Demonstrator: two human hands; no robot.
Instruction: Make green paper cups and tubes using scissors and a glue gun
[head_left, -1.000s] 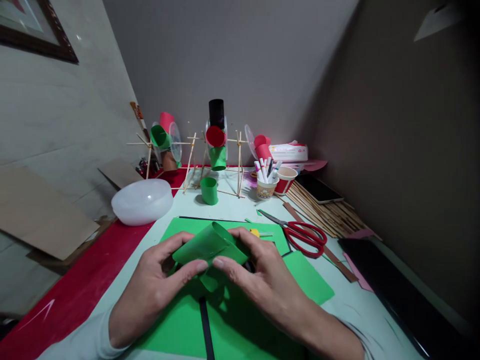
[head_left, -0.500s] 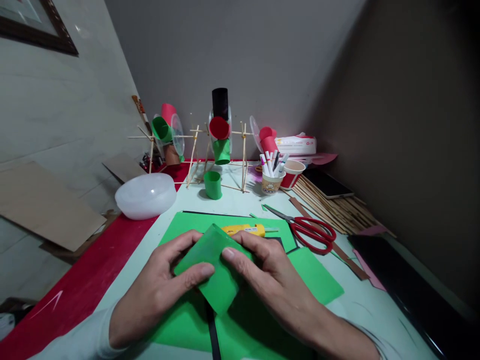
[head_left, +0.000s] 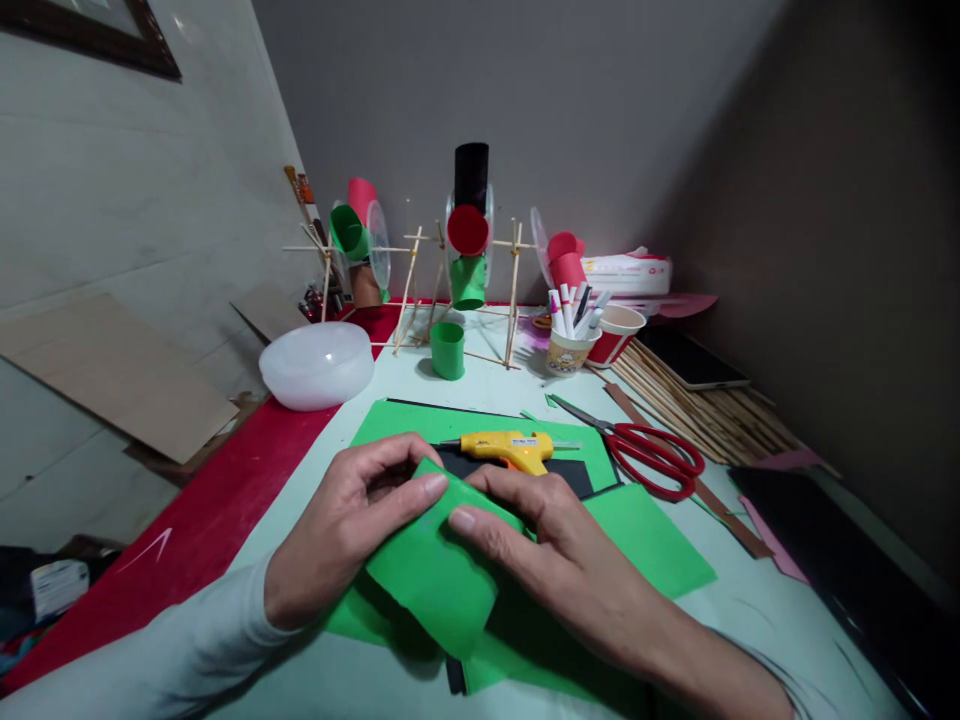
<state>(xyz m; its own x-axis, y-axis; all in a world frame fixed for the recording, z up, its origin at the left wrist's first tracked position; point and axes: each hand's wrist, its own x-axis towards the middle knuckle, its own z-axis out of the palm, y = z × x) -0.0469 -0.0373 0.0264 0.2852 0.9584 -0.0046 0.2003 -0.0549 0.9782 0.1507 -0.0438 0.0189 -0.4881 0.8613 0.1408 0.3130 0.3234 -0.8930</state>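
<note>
Hands on the green paper roll (head_left: 435,570) at desk front. Left hand (head_left: 345,530) & right hand (head_left: 547,560) both pinched on it, thumbs on top, pressing the curl. Looks light, thin, creases easily, so best held at the overlap edge w/ soft pressure. Glue gun (head_left: 514,450) lies just behind; scissors (head_left: 652,460) to the right.

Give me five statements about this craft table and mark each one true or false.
1. Both hands, left hand and right hand, hold the rolled green paper. True.
2. The glue gun is blue. False: it is yellow.
3. The scissors lie right of the glue gun. True.
4. The scissors are in the right hand. False: they lie on the table.
5. The white bowl sits at the right edge. False: it sits on the left.
</note>
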